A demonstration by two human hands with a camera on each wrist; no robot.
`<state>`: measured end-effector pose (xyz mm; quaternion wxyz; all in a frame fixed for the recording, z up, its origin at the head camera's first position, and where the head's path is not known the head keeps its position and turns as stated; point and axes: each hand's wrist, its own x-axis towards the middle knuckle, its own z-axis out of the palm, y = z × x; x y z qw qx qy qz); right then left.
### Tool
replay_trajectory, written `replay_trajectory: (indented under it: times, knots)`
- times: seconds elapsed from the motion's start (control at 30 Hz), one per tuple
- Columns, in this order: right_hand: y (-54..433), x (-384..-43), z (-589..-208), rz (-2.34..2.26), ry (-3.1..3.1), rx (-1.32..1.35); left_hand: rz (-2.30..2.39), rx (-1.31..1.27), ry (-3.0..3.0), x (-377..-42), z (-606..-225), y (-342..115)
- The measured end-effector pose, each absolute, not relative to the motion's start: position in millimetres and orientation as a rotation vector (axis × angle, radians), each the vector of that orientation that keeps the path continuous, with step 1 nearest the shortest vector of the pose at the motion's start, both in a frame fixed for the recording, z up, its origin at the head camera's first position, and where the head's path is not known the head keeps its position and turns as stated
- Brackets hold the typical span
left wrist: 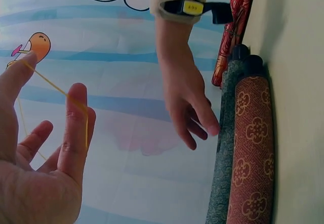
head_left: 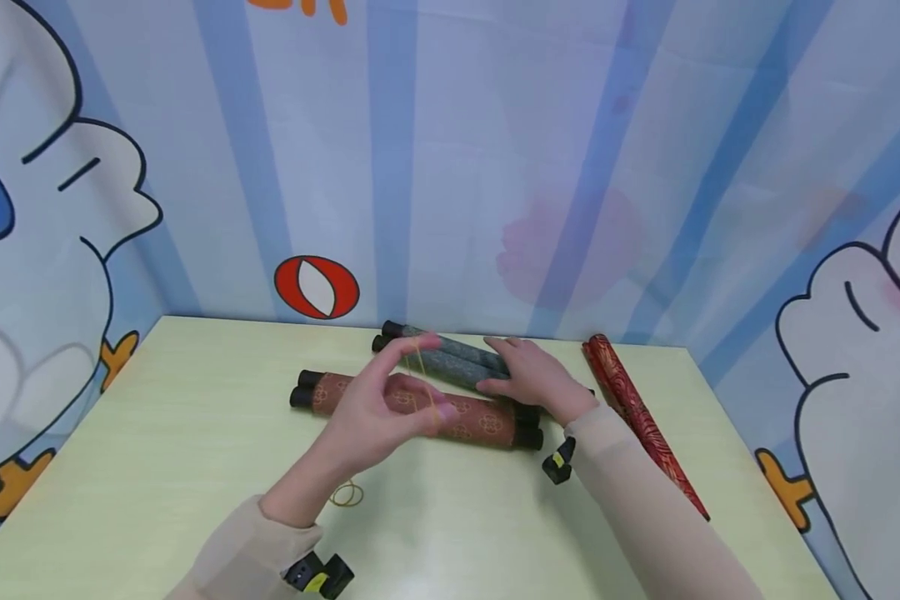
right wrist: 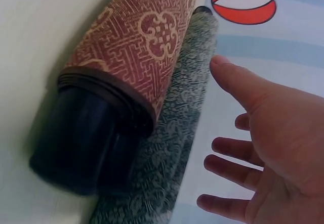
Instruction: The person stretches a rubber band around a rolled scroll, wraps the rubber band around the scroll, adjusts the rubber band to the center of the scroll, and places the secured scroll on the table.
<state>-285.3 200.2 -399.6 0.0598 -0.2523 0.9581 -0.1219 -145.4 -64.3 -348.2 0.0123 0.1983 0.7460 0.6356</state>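
A thin yellow rubber band (left wrist: 50,80) is looped over the spread thumb and fingers of my left hand (head_left: 371,417), stretched between them. That hand is raised in front of a brown-red patterned scroll (head_left: 483,421) with black rod ends, rolled from both sides. Behind this scroll lies a grey-green patterned scroll (head_left: 450,367), also black-ended and partly hidden. My right hand (head_left: 536,377) reaches over the right part of the grey-green scroll, thumb apart from the fingers. In the right wrist view its palm and fingers (right wrist: 235,171) show nothing held, beside the grey-green scroll.
A bright red scroll (head_left: 637,408) with a gold pattern lies slantwise at the right of the pale table (head_left: 157,433). Loose yellow rubber bands (head_left: 347,503) lie near my left wrist. A printed striped curtain (head_left: 450,167) stands behind the table's back edge.
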Motion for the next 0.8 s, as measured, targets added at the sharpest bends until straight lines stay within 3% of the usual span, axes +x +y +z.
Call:
replay_trajectory:
  times: [0.33,0.8]
  knots:
    - [179,-314,-417,-0.329,2.872,-0.683,1.99,0.627,2.305,-144,-350,-64]
    - [159,-326,-423,-0.224,2.806,-0.558,1.992,0.626,2.316,-142,-353,-69]
